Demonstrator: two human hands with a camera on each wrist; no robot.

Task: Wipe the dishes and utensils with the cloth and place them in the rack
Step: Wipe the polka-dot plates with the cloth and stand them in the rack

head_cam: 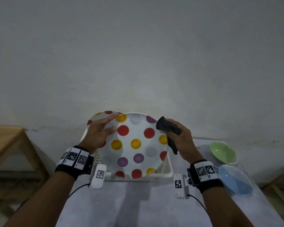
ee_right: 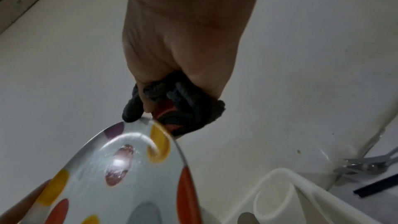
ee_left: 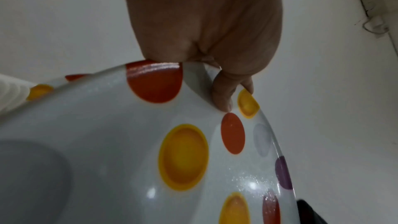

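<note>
I hold a white plate with coloured dots (head_cam: 134,145) upright over the white rack (head_cam: 169,171). My left hand (head_cam: 105,128) grips its upper left rim, and the thumb (ee_left: 224,98) lies on the dotted face (ee_left: 107,142). My right hand (head_cam: 180,135) clutches a dark cloth (head_cam: 167,126) against the plate's upper right rim. In the right wrist view the cloth (ee_right: 187,108) wraps over the edge of the plate (ee_right: 129,176). A second dotted plate (head_cam: 102,116) stands behind, partly hidden by my left hand.
A green bowl (head_cam: 223,152) and a blue bowl (head_cam: 234,179) sit on the table (head_cam: 138,202) to the right of the rack. Metal utensils (ee_right: 366,166) lie beyond the rack's corner (ee_right: 301,193). A wooden stool (head_cam: 5,140) stands at the left, and a wall rises close behind.
</note>
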